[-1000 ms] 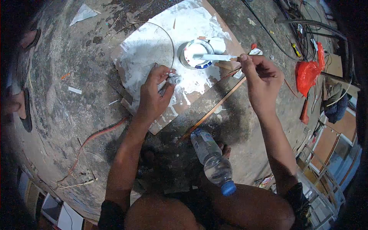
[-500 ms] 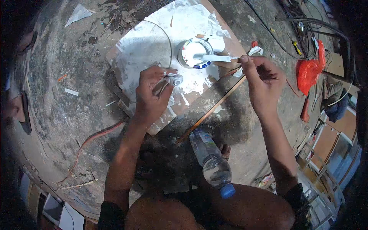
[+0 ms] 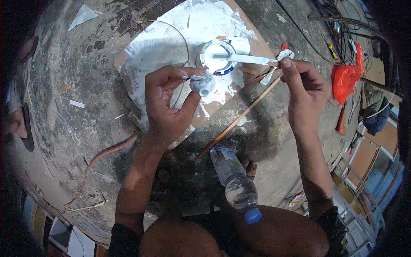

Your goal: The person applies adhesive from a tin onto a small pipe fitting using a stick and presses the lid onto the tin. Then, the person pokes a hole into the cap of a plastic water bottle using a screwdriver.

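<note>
My left hand (image 3: pixel 167 100) pinches a small whitish nozzle-like piece (image 3: pixel 203 85) between thumb and fingers, its round hole facing me. My right hand (image 3: pixel 304 94) grips the end of a flat white strip (image 3: pixel 252 59), closed between thumb and forefinger. The strip's far end reaches over an open can (image 3: pixel 229 70) of white paint-like material, and its tip appears to be in the white. Under the can lies a board (image 3: pixel 158 47) smeared with white.
A clear bottle with a blue cap (image 3: pixel 252 216) lies by my legs. A thin wooden stick (image 3: pixel 239 118) crosses the floor. To the right are a red plastic bag (image 3: pixel 346 79), tangled cables (image 3: pixel 342 30) and a yellow-handled tool (image 3: pixel 332 52). Another person's foot (image 3: pixel 17 122) shows at left.
My right hand has moved to the right, drawing the strip slightly with it. In my left hand the nozzle-like piece has turned, and its hole now points toward me.
</note>
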Tool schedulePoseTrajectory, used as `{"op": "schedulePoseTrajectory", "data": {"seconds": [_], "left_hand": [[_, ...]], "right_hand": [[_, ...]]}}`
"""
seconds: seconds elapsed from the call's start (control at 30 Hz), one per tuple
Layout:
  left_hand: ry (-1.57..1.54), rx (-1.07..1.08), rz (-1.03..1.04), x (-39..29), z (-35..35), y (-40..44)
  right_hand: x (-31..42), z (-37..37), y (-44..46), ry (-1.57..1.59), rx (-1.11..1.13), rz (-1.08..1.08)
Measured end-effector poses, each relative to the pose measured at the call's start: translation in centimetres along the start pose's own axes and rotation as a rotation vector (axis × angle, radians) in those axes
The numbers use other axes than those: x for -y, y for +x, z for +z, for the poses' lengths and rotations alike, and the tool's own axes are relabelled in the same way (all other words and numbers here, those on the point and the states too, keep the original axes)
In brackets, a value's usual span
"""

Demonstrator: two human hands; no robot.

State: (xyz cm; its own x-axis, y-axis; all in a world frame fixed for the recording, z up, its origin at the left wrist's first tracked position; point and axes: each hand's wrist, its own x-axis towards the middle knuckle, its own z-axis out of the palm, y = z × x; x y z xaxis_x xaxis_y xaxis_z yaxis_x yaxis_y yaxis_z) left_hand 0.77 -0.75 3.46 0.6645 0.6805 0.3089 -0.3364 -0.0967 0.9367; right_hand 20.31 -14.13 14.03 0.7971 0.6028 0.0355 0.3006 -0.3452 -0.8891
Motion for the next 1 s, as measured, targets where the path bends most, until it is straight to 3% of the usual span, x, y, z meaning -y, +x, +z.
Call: {"op": "schedulePoseTrajectory", "data": {"seconds": [0.33, 0.47, 1.0], "left_hand": [[0.087, -0.042, -0.122, 0.4, 0.2, 0.1], [0.233, 0.020, -0.052, 0.3, -0.2, 0.1], [0.121, 0.020, -0.060, 0.9, -0.1, -0.1]], "right_hand": [[3.8, -1.1, -1.3, 0.138, 0.014, 0.034], [4.9, -1.3, -1.9, 0.196, 0.024, -0.004], [6.0, -0.9, -3.0, 0.087, 0.109, -0.056]]}}
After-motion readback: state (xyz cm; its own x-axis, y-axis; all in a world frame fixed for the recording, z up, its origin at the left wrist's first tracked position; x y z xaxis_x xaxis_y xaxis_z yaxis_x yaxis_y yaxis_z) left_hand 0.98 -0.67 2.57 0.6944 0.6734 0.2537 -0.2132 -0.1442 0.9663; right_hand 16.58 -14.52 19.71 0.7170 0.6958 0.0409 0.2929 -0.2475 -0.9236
